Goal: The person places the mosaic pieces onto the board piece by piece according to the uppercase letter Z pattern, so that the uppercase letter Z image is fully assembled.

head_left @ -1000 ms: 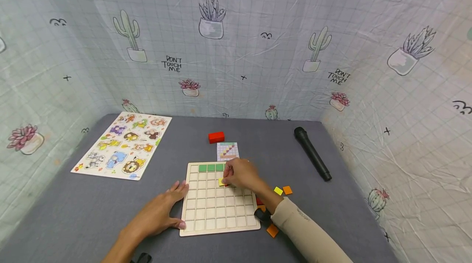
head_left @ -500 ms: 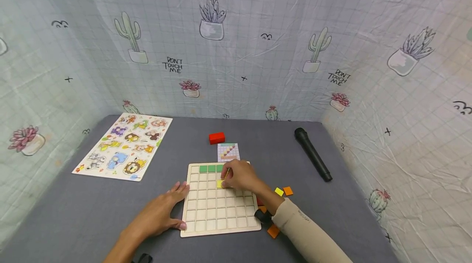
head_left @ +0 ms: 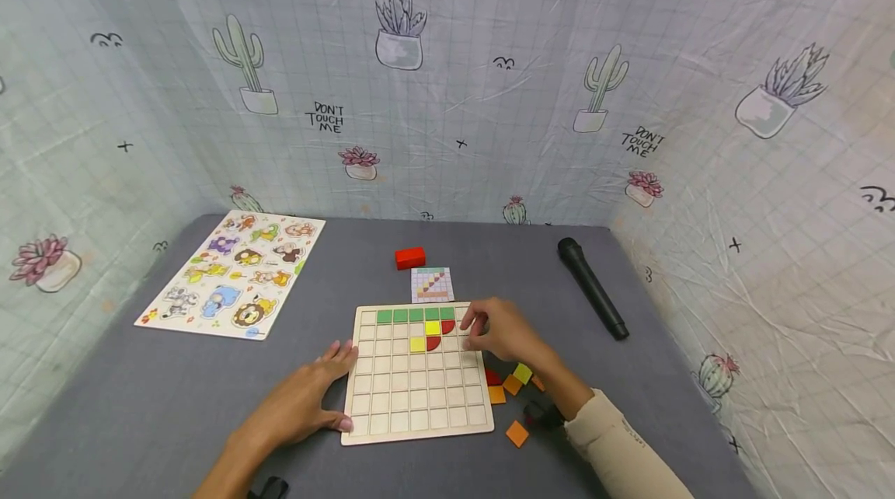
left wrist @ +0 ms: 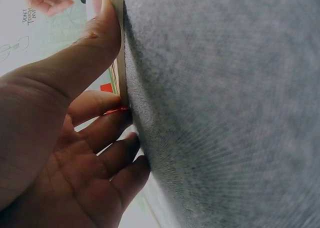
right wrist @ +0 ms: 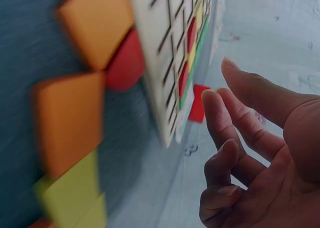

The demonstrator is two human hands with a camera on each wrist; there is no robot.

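My left hand [head_left: 304, 398] rests beside the wooden grid board [head_left: 405, 398], its fingers and thumb against the left edge. The right hand [head_left: 499, 332] hovers over the board's upper right corner, thumb and fingertips apart in the right wrist view, holding nothing. Along the top row lie several green tiles [head_left: 416, 315]. Below them a yellow square tile [head_left: 433, 327] sits left of a red quarter-round tile [head_left: 448, 326]. One row lower and one column left, the pattern repeats with a yellow tile [head_left: 417, 344] and a red quarter-round tile [head_left: 433, 343].
Loose orange [head_left: 517, 434], yellow [head_left: 522, 373] and red [head_left: 492, 377] tiles lie right of the board. Behind it are a pattern card [head_left: 432, 285] and a red block [head_left: 410, 258]. A black microphone [head_left: 593, 289] lies far right, an animal picture board [head_left: 234, 277] far left.
My right hand has let go of a yellow tile, now flat in the second row, and moved right. The loose yellow and orange tiles have shifted slightly nearer. My left hand stays put.
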